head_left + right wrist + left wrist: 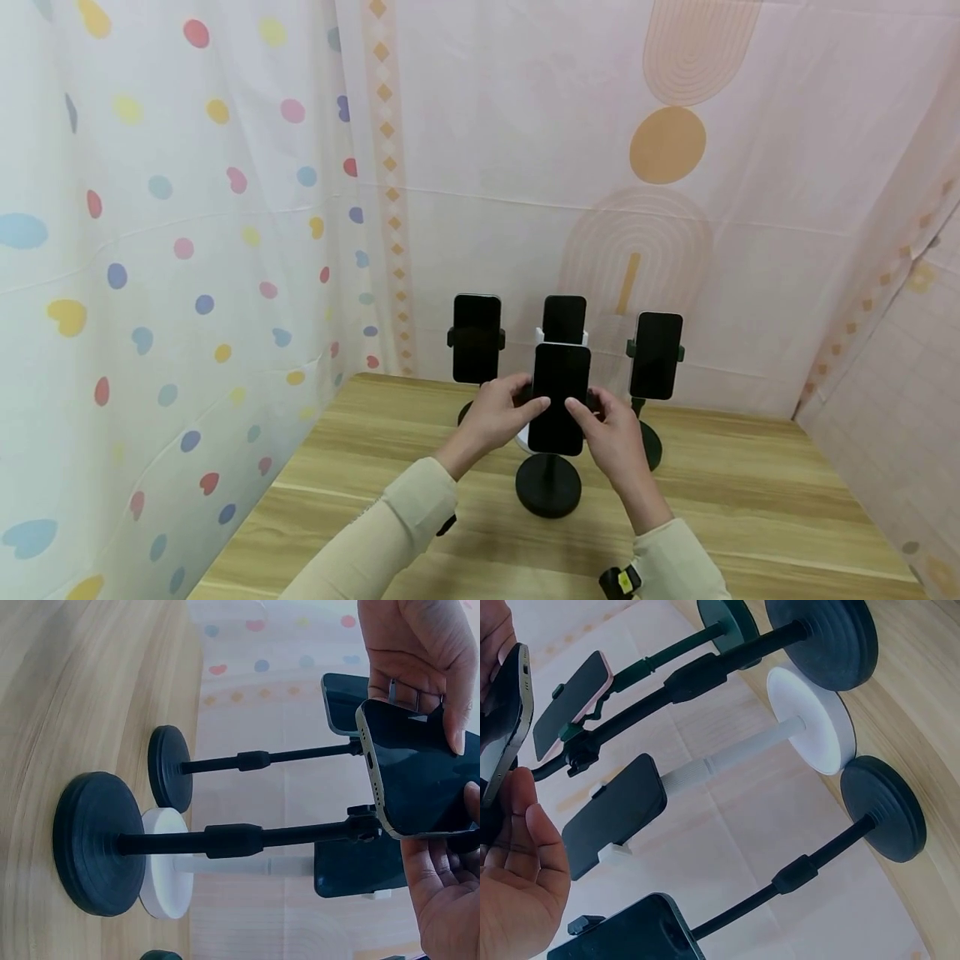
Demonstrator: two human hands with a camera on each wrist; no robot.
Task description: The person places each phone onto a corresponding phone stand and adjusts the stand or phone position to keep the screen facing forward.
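A black-screened smartphone stands upright in front, above the round black base of a phone stand. My left hand grips its left edge, thumb on the screen and fingers behind. On the opposite edge my right hand holds it the same way, with the right thumb also on the glass. From the right wrist view, the phone's lower edge is beside the joint at the top of the black pole. The hands and phone hide most of the holder's clamp.
Behind stand three more phones on stands: a left phone on a black one, a middle phone on a white one, a right phone on a dark green one. The wooden table ends at patterned curtains.
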